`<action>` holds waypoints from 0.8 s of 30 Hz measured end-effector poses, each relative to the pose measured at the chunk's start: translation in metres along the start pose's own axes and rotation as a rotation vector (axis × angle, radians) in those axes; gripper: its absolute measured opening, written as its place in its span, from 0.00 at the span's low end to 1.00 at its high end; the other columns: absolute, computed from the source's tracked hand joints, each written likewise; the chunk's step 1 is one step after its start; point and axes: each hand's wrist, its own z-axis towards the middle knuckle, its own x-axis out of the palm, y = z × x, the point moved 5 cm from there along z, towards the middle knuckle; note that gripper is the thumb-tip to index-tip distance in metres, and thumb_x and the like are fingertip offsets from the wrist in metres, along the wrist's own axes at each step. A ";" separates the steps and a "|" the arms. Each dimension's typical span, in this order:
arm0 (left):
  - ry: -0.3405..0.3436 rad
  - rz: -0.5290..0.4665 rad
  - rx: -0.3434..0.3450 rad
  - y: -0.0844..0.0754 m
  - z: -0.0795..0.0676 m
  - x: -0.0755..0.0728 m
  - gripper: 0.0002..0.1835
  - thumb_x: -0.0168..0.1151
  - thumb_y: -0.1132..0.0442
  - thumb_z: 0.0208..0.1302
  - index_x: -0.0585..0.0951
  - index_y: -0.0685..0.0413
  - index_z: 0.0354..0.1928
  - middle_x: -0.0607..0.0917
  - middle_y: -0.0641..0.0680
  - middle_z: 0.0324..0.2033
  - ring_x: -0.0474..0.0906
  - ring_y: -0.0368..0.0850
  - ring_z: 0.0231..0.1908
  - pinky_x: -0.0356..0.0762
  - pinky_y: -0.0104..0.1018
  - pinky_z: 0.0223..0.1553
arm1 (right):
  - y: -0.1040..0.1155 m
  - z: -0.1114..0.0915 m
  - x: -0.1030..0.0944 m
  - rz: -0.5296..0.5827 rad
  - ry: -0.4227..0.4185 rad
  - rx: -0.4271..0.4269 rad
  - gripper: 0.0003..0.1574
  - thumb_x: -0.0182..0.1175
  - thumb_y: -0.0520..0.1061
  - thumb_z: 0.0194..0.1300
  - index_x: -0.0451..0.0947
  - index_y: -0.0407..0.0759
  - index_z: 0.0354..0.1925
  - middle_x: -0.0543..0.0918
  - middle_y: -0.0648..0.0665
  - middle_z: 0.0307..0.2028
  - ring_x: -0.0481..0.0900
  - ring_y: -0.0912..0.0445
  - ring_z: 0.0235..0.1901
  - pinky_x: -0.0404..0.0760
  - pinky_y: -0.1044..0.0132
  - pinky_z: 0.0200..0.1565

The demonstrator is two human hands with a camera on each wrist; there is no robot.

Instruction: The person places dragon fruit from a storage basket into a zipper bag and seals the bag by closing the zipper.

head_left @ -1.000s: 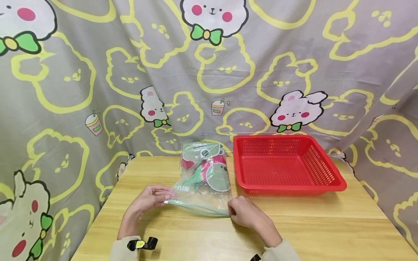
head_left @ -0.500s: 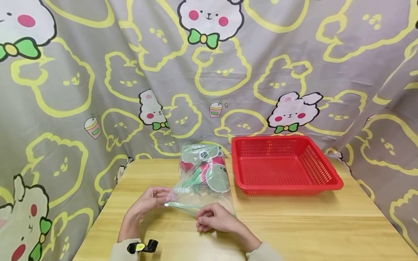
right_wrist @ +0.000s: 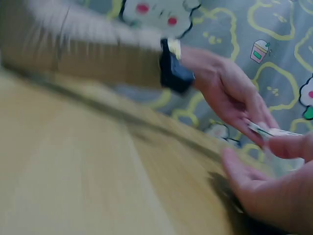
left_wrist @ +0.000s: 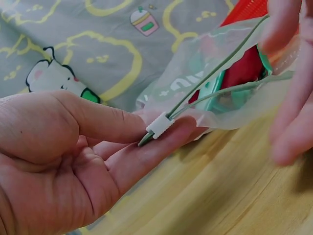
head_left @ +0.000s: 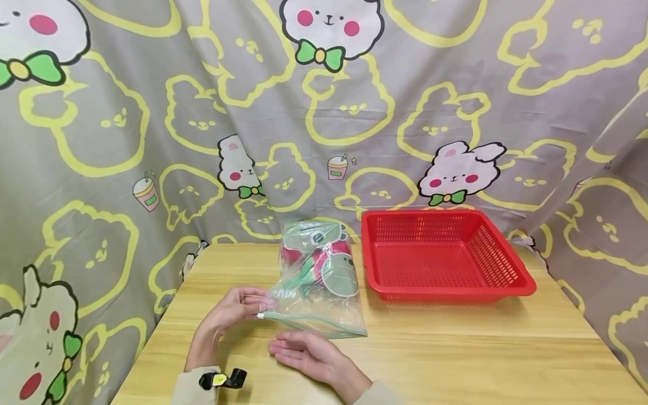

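A clear zip bag (head_left: 309, 292) with a green seal strip lies on the table, red and green items showing through its plastic. My left hand (head_left: 235, 309) pinches the bag's left corner between thumb and fingers, beside the white zip slider (left_wrist: 160, 125). In the left wrist view the two green strips spread apart beyond the slider, so the mouth gapes there. My right hand (head_left: 314, 357) is just in front of the bag's mouth, fingers extended toward the left, holding nothing. The right wrist view shows that hand (right_wrist: 274, 191) close to the slider corner, somewhat blurred.
A red perforated plastic basket (head_left: 374, 281) stands to the right of the bag at the back of the wooden table (head_left: 455, 349). A grey patterned curtain (head_left: 283, 124) hangs behind the table and along both sides.
My right hand has let go of the bag's right corner and moved left along the mouth toward my left hand, its fingers straightening. My left hand keeps its pinch at the left corner.
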 end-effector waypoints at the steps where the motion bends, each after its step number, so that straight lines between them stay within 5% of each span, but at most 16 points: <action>1: 0.000 0.001 0.000 0.000 0.000 0.000 0.23 0.61 0.75 0.69 0.70 0.84 0.61 0.85 0.71 0.50 0.87 0.46 0.46 0.85 0.42 0.49 | -0.003 0.002 0.003 0.059 -0.011 -0.002 0.30 0.55 0.38 0.76 0.63 0.17 0.66 0.77 0.23 0.60 0.77 0.38 0.62 0.70 0.48 0.68; 10: -0.004 0.013 0.002 0.000 0.001 0.001 0.24 0.62 0.75 0.68 0.70 0.83 0.62 0.84 0.72 0.51 0.86 0.47 0.47 0.84 0.38 0.48 | -0.008 0.015 0.019 0.323 -0.201 -0.097 0.27 0.62 0.41 0.73 0.69 0.25 0.62 0.78 0.29 0.60 0.80 0.44 0.57 0.72 0.53 0.67; 16: 0.000 -0.009 -0.002 0.005 0.002 0.001 0.26 0.62 0.75 0.68 0.68 0.84 0.64 0.85 0.70 0.52 0.86 0.47 0.48 0.84 0.38 0.49 | -0.009 0.015 0.020 0.351 -0.308 -0.157 0.20 0.62 0.40 0.73 0.74 0.28 0.57 0.86 0.35 0.50 0.85 0.49 0.50 0.79 0.59 0.60; 24: 0.001 -0.094 -0.005 0.006 0.000 -0.002 0.26 0.62 0.76 0.68 0.67 0.84 0.64 0.86 0.67 0.51 0.87 0.46 0.47 0.83 0.39 0.51 | -0.009 0.017 0.022 0.341 -0.336 -0.180 0.22 0.62 0.37 0.71 0.72 0.27 0.58 0.84 0.34 0.50 0.84 0.48 0.50 0.78 0.57 0.61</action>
